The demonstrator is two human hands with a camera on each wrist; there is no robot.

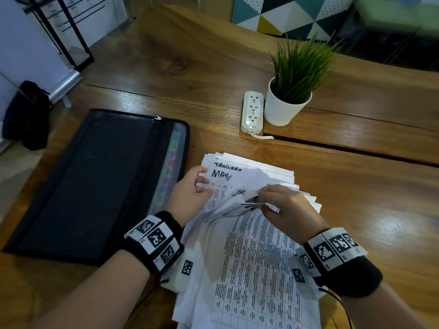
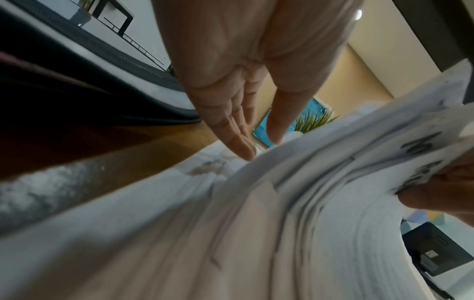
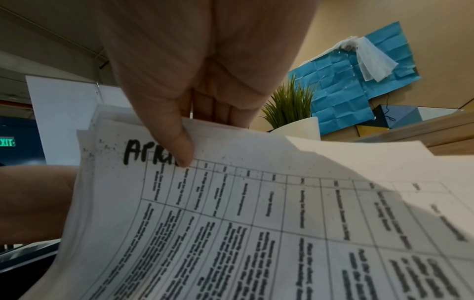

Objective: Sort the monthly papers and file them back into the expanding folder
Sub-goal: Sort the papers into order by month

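Monthly papers (image 1: 256,252) lie stacked on our wooden counter (image 1: 356,210), beside the black expanding folder (image 1: 90,186). Our right hand (image 1: 287,210) pinches several lifted sheets; our left hand (image 1: 190,193), fingers relaxed, touches the pile. A potted plant (image 1: 288,100) and power strip (image 1: 252,112) sit beyond.

Office: exit sign (image 3: 7,142), power strip (image 1: 252,112).
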